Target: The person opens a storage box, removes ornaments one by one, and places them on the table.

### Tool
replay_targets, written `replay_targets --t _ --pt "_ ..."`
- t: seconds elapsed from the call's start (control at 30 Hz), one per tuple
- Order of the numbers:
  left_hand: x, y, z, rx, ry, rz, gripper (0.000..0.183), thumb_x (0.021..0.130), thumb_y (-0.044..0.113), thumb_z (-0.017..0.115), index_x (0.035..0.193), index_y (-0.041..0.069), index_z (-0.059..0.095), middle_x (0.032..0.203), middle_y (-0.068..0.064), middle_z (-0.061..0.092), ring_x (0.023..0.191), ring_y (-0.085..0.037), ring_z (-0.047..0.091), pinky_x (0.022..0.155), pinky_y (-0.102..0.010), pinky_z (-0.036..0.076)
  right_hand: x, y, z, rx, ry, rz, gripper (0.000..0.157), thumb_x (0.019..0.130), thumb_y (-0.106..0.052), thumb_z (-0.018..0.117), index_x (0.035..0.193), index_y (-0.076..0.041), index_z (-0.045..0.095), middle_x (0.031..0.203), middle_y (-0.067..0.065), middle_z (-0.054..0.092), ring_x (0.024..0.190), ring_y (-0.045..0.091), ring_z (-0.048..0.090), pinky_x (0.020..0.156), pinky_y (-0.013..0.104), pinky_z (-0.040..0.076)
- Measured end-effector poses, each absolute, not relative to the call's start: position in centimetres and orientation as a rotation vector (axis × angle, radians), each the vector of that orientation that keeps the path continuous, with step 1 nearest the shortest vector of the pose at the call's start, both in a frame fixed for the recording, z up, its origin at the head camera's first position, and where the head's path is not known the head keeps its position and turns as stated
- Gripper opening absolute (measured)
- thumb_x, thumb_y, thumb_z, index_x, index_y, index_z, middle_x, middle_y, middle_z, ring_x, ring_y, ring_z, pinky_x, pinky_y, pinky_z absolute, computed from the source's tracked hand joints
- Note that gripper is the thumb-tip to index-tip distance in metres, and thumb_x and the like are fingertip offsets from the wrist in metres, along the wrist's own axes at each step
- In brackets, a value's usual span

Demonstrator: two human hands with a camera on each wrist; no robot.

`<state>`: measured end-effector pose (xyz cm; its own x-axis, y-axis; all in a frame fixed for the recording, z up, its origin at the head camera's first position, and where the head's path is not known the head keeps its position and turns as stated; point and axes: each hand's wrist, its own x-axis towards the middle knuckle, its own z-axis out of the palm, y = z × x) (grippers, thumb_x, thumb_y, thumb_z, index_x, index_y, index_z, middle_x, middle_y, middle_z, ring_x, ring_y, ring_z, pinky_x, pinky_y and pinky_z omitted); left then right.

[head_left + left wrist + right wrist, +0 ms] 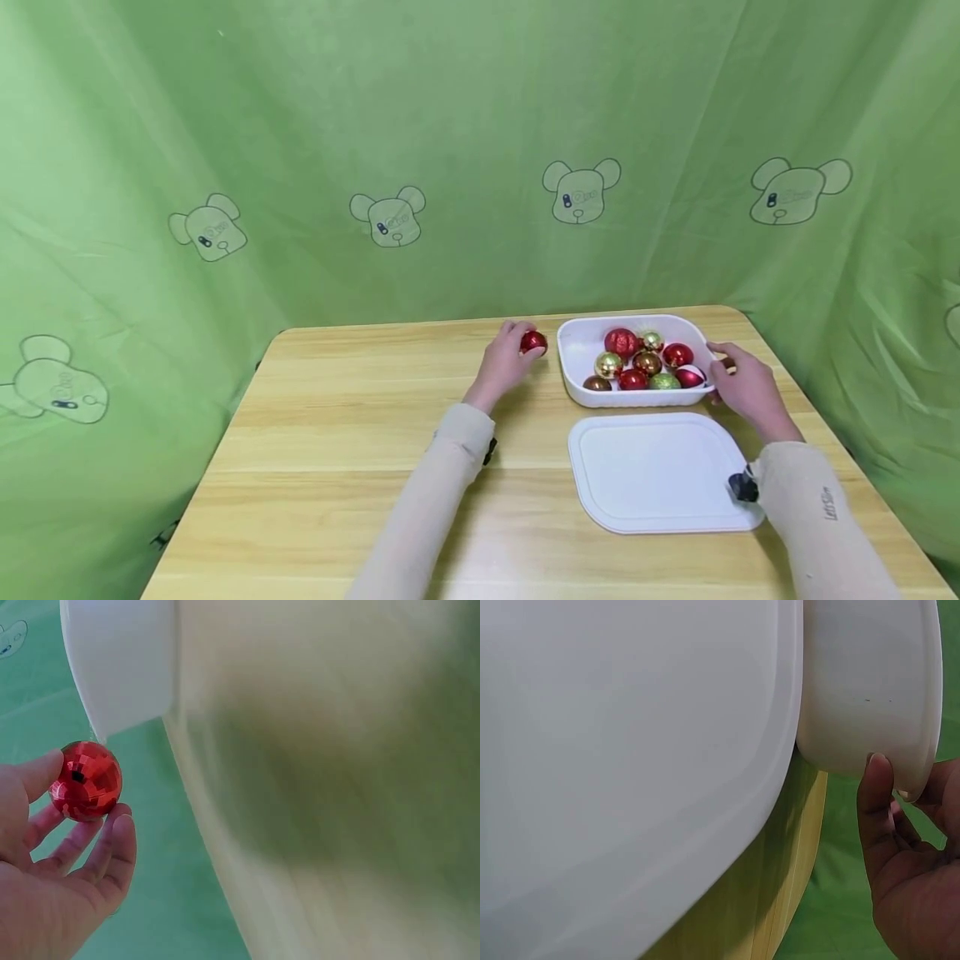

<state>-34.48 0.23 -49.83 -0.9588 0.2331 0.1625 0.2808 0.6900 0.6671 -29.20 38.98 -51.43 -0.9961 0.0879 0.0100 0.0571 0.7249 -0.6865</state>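
Between the thumb and fingers of my left hand [506, 358] is a shiny red Christmas ball [533, 342], held just left of the white container. Its faceted, mirror-like surface shows in the left wrist view, where the ball [87, 781] is pinched above the table. My right hand [748, 390] grips the right end of the white container [611, 399], thumb [876, 787] against the outer wall and fingers at the rim. Inside the container lie several Christmas balls in red, gold, green and brown, among them a large textured red ball [622, 342] and a red-and-white one [690, 377].
A white lid [660, 475] lies flat on the wooden table [337, 467] in front of the container, partly under the right forearm. Behind the table's far edge hangs a green curtain [480, 100] printed with bear heads, which also drapes both sides.
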Motion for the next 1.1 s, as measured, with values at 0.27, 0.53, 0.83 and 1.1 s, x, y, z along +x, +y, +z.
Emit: replay_targets --t 0.27,0.53,0.83,1.1 --pt "-34.4 -1.0 -50.8 -0.389 -2.87 -1.156 0.042 0.1 0.025 0.069 0.139 0.011 0.059 0.133 -0.011 0.058 0.126 -0.032 0.063 0.11 -0.045 0.052 -29.2 38.9 -51.3 -0.124 -2.881 1.145 0.052 0.11 -0.019 0.037 0.156 0.005 0.035 0.122 0.038 0.055 0.067 0.025 0.068 0.057 0.036 0.061" --pt "-34.2 -1.7 -51.7 -0.37 -2.901 -1.137 0.043 0.1 0.025 0.069 0.139 0.01 0.059 0.133 -0.013 0.059 0.126 -0.035 0.063 0.11 -0.049 0.052 -29.2 38.9 -51.4 -0.112 -2.879 1.141 0.052 0.11 -0.019 0.037 0.156 0.005 0.034 0.121 0.038 0.055 0.067 0.025 0.067 0.056 0.035 0.061" --pt "-34.1 -2.0 -52.6 -0.364 -2.928 -1.084 0.039 0.101 0.023 0.068 0.137 0.009 0.061 0.133 -0.014 0.059 0.123 -0.035 0.064 0.108 -0.048 0.054 -29.2 39.0 -51.8 -0.101 -2.868 1.135 0.052 0.11 -0.019 0.037 0.156 0.005 0.036 0.12 0.038 0.055 0.065 0.024 0.067 0.055 0.035 0.061" --pt "-34.2 -2.1 -53.0 -0.356 -2.94 -1.06 0.042 0.101 0.027 0.069 0.139 0.011 0.06 0.135 -0.013 0.059 0.124 -0.035 0.063 0.109 -0.049 0.053 -29.2 39.1 -51.9 -0.103 -2.858 1.137 0.052 0.11 -0.019 0.036 0.155 0.005 0.037 0.119 0.038 0.056 0.063 0.022 0.067 0.055 0.035 0.061"
